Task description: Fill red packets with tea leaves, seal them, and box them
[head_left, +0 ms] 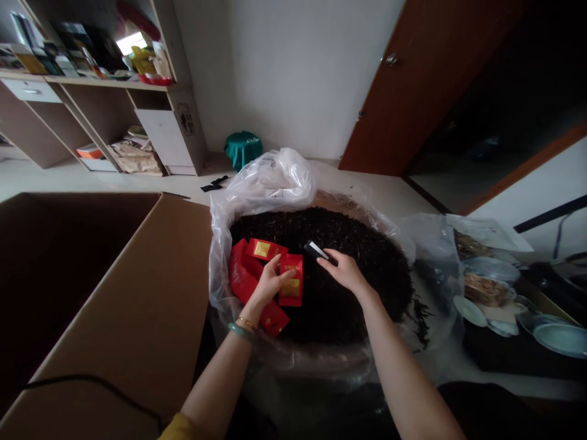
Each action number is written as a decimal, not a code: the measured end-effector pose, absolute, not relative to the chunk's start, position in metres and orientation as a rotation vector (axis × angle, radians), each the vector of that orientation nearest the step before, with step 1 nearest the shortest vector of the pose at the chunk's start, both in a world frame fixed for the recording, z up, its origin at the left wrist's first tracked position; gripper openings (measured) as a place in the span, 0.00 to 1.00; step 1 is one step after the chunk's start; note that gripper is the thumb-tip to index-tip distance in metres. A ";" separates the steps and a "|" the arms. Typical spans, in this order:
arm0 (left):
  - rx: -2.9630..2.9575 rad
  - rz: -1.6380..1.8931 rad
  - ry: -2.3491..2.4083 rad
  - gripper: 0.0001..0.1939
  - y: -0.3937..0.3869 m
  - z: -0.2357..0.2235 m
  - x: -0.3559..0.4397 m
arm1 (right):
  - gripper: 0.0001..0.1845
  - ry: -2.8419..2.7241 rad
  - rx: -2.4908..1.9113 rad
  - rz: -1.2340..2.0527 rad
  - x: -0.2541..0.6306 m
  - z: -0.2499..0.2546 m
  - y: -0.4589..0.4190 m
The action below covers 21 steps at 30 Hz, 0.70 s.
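My left hand (269, 284) is closed on a small red packet (290, 296) with a gold label, thumb on its front. In my right hand (347, 272) is a small black tool with a white strip (316, 250), its exact kind unclear; it points up and left, apart from the packet. Both hands are over a heap of dark, dry leaves that look like tea (330, 318), inside a large clear plastic bag (221, 256) with its mouth spread wide. More red packets (266, 249) lie on the leaves at the left, partly behind my left hand.
A large open cardboard box (160, 293) stands close at the left. To the right are a clear tub (490, 281) and several dishes (557, 337). Behind are a desk (160, 131), a green-covered bin (243, 151) and a brown door (403, 98).
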State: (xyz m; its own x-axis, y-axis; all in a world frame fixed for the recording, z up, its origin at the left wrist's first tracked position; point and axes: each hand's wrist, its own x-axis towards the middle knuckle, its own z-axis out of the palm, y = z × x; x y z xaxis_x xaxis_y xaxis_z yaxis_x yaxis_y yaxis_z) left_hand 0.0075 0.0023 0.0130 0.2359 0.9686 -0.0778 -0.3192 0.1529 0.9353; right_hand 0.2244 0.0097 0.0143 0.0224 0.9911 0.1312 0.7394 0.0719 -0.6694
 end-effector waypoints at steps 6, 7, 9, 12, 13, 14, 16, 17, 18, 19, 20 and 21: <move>0.845 1.140 0.891 0.23 0.004 0.010 0.009 | 0.17 -1.818 -1.784 0.393 0.219 -0.004 0.009; 0.842 1.141 0.890 0.23 0.004 0.009 0.009 | 0.16 -1.771 -1.708 0.428 0.213 -0.002 0.008; 0.847 1.148 0.886 0.23 0.004 0.008 0.008 | 0.17 -1.660 -1.535 0.569 0.197 0.007 0.003; 0.877 1.134 0.881 0.22 0.005 0.006 0.008 | 0.16 -1.588 -1.380 0.716 0.171 0.021 -0.004; 0.895 1.125 0.882 0.22 0.005 0.005 0.008 | 0.14 -1.583 -1.367 0.722 0.165 0.024 -0.005; 0.916 1.116 0.884 0.22 0.006 0.003 0.008 | 0.13 -1.578 -1.366 0.719 0.161 0.027 -0.006; 0.961 1.110 0.889 0.22 0.008 -0.001 0.008 | 0.12 -1.546 -1.381 0.734 0.157 0.032 -0.006; 0.975 1.117 0.887 0.23 0.009 -0.003 0.008 | 0.12 -1.510 -1.391 0.756 0.159 0.034 -0.004; 0.980 1.132 0.879 0.24 0.010 -0.005 0.008 | 0.12 -1.453 -1.397 0.780 0.161 0.036 -0.002; 0.979 1.162 0.867 0.26 0.011 -0.007 0.008 | 0.13 -1.374 -1.399 0.799 0.164 0.038 0.001; 0.975 1.221 0.856 0.28 0.011 -0.008 0.007 | 0.14 -1.275 -1.390 0.806 0.167 0.041 0.006; 0.984 1.307 0.849 0.29 0.011 -0.009 0.007 | 0.15 -1.166 -1.367 0.799 0.169 0.043 0.011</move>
